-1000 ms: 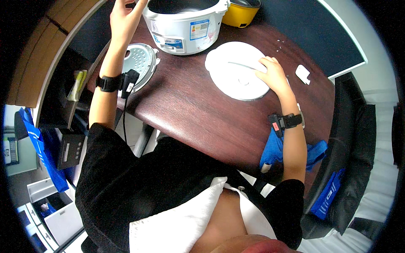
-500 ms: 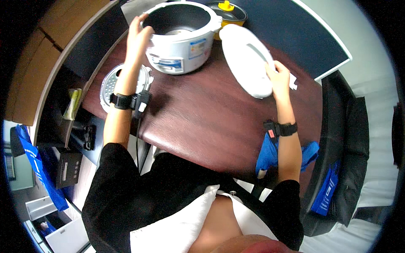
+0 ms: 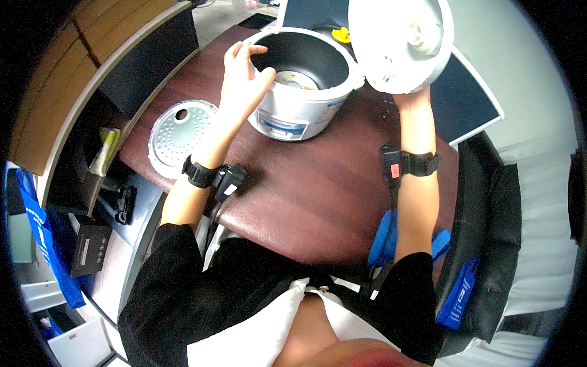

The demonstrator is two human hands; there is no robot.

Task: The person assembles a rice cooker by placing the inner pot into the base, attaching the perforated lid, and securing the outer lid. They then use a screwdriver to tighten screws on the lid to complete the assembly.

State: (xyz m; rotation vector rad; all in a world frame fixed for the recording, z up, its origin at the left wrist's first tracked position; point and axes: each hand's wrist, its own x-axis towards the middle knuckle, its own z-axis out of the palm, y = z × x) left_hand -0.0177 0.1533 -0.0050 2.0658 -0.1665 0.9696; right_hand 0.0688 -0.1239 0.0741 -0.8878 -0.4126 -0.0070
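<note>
On the dark reddish counter, the big item is the white rice cooker, standing upright toward the far edge with its dark inner pot open to view and a pale disc showing at the bottom. Up above its right side is the white round lid, tilted on edge with its underside and centre knob facing the camera, its lower rim just over the cooker's right edge. Left of the cooker, near the counter's left edge, a perforated silver steamer plate lies flat, well apart from both hands. Behind the cooker a small yellow object peeks out, mostly hidden.

Now the hands. The left hand sits on the cooker's near-left rim, fingers curled over the edge and thumb tucked inside the pot wall, gripping the rim. The right hand is almost wholly hidden behind the lid; the wrist rises straight to the lid's lower edge and holds it aloft, but how those fingers lie I cannot tell. Each wrist wears a black band with a small box attached.
</note>
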